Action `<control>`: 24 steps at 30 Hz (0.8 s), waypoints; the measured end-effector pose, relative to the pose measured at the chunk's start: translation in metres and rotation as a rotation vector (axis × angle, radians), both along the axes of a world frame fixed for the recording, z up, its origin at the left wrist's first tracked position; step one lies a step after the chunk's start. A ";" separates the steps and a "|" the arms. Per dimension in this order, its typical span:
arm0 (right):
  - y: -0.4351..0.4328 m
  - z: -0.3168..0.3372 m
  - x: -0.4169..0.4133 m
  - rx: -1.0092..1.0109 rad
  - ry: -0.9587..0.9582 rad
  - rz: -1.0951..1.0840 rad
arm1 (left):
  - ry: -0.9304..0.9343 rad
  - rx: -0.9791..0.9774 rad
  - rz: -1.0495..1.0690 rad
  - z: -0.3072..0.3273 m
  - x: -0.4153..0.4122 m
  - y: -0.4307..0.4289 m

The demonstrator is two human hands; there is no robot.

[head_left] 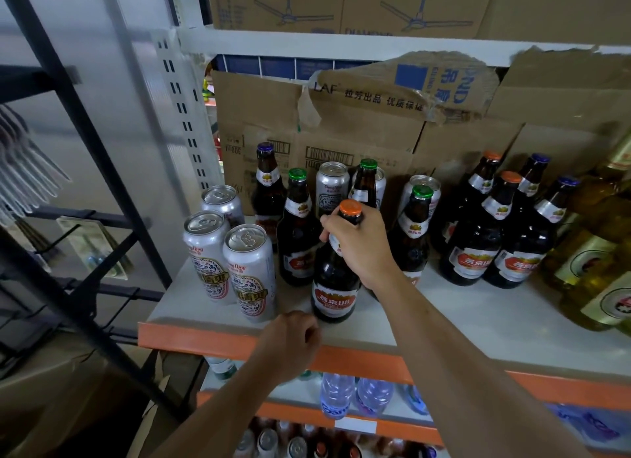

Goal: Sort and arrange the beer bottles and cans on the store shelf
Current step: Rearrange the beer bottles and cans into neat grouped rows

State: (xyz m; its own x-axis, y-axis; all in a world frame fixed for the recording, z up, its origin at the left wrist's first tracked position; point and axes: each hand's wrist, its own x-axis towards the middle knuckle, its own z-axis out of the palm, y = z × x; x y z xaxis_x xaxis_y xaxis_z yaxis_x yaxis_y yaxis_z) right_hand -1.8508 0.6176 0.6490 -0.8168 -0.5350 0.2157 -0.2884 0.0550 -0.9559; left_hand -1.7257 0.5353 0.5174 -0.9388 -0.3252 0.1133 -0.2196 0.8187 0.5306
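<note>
A: Brown glass, orange cap: where is that beer bottle [334,286]?
B: Near the front of the shelf [478,317], long axis close to vertical, cap up, red label toward the edge. The right hand [362,249] grasps its neck.
A: And the left hand [290,341]?
B: Clenched at the shelf lip, at the bottle's 7 o'clock; nothing seen in it.
A: What crowds it?
B: Three silver cans [251,273] at 9 o'clock, green-capped bottles [297,232] at 11 and 2, cardboard boxes [341,122] at 12.

orange-capped bottle [336,286]: upright, front, neck gripped by right hand [358,245] | silver cans [251,273]: upright, left front | brown bottles [474,249]: upright, clustered right
</note>
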 end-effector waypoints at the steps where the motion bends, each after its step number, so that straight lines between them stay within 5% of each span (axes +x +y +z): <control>1: 0.003 -0.001 0.001 -0.018 0.000 -0.012 | 0.001 -0.003 0.005 0.000 0.000 0.001; 10: 0.026 -0.002 0.007 -0.197 -0.014 -0.303 | 0.039 0.076 0.006 0.008 0.002 0.001; 16: 0.046 0.045 -0.007 -0.424 -0.268 -0.250 | 0.027 0.207 -0.006 0.021 0.017 -0.002; 24: 0.081 0.080 -0.019 -0.491 -0.663 -0.158 | 0.140 0.625 -0.216 0.087 0.004 0.021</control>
